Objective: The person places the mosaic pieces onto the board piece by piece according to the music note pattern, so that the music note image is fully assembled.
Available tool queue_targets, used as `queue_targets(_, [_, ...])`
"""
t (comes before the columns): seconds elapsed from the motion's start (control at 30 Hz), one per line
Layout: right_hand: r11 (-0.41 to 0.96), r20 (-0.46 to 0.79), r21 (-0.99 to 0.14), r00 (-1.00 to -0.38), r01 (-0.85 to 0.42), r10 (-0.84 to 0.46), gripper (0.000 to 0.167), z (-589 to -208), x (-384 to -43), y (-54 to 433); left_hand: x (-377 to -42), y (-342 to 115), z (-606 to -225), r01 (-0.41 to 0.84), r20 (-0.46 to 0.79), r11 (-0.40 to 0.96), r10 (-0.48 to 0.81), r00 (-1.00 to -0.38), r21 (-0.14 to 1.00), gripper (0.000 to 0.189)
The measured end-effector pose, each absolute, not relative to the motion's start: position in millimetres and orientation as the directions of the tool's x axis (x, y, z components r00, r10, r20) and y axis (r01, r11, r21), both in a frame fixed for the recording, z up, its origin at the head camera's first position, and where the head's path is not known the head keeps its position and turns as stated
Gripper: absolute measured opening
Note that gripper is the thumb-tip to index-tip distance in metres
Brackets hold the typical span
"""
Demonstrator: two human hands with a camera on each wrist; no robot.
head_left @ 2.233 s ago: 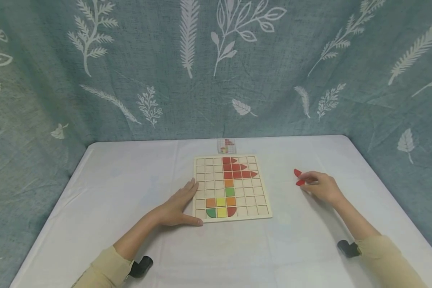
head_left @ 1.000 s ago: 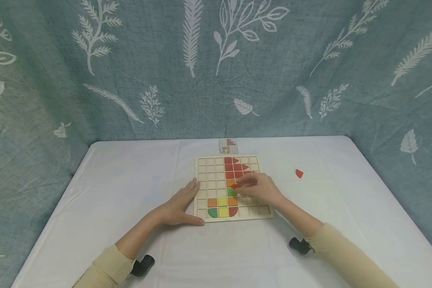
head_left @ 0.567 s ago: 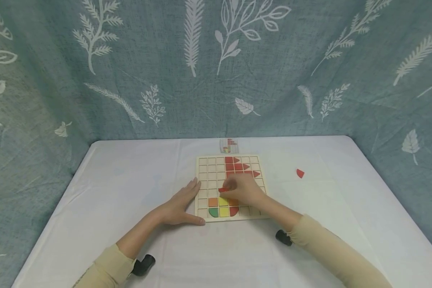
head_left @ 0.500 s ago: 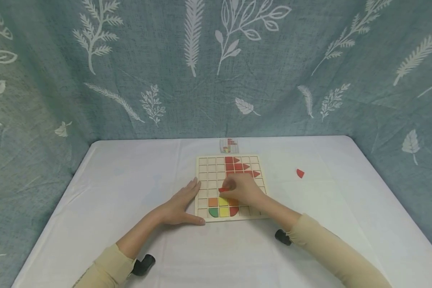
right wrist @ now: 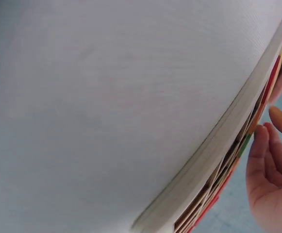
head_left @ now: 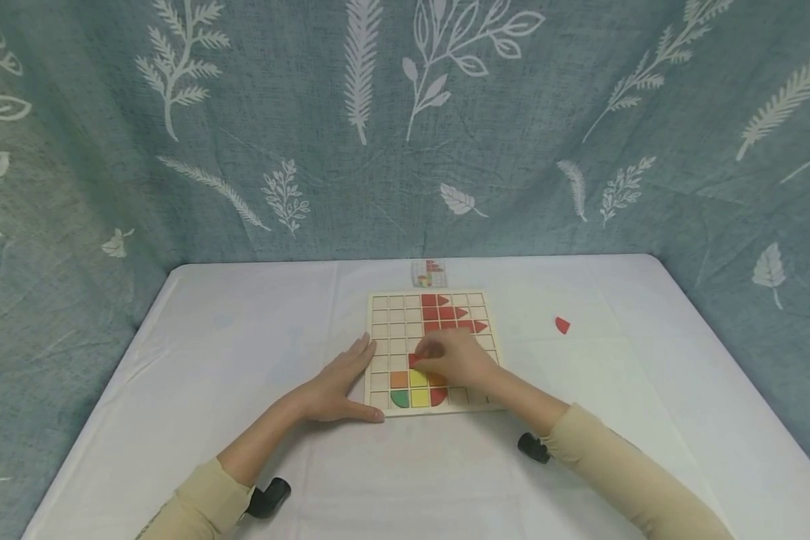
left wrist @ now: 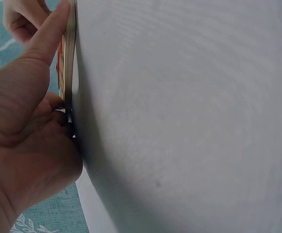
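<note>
A wooden grid board [head_left: 386, 335] lies in the middle of the table with coloured tiles set in its cells. My right hand [head_left: 455, 358] is over the board, thumb and fingertips bent around a red tile [head_left: 413, 361] low over a cell just above the yellow tile [head_left: 419, 379]. The palm and fingers hide the cells right of it. My left hand [head_left: 337, 384] rests at the board's left side, fingers along the edge and thumb at the near corner. In the left wrist view, the left thumb [left wrist: 43, 41] lies along the board's edge [left wrist: 70, 53].
A small pattern card [head_left: 429, 274] lies behind the board. One loose red tile [head_left: 563, 325] with a rounded side is on the white table [head_left: 243, 330], right of the board. A teal patterned curtain [head_left: 297, 112] hangs behind.
My right hand has carried a red tile from the right side of the table to the board. Just now the tile has tipped flatter at the cell. The left hand stays put.
</note>
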State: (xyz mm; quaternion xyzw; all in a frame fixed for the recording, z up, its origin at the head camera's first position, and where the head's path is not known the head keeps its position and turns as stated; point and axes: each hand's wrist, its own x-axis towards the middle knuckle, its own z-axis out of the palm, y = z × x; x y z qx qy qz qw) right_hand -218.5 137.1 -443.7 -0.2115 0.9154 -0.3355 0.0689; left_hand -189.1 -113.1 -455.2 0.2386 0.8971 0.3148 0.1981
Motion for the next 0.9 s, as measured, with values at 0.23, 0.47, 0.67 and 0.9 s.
queue_targets(0.23, [0.613,-0.004,-0.768,-0.956,-0.185,-0.294,0.019,-438,-216,168,-188,-113,-458,0.316,-0.19,0.685,0.555,-0.81,0.656,0.118])
queue_targets(0.47, [0.62,-0.039,-0.784,-0.992,-0.042,-0.117,0.029,-436,-214,220,-188,-113,-459,0.309,-0.189,0.692,0.544,-0.818,0.652,0.119])
queue_targets(0.67, [0.671,-0.012,-0.741,-1.0,0.003,-0.009,0.032,-439,-215,269,-187,-113,-459,0.309,-0.191,0.693,0.544,-0.817,0.651,0.119])
queue_targets(0.9, [0.72,0.004,-0.692,-0.998,0.047,0.069,0.036,-439,-214,314,-186,-112,-459,0.306,-0.191,0.694,0.54,-0.819,0.651,0.118])
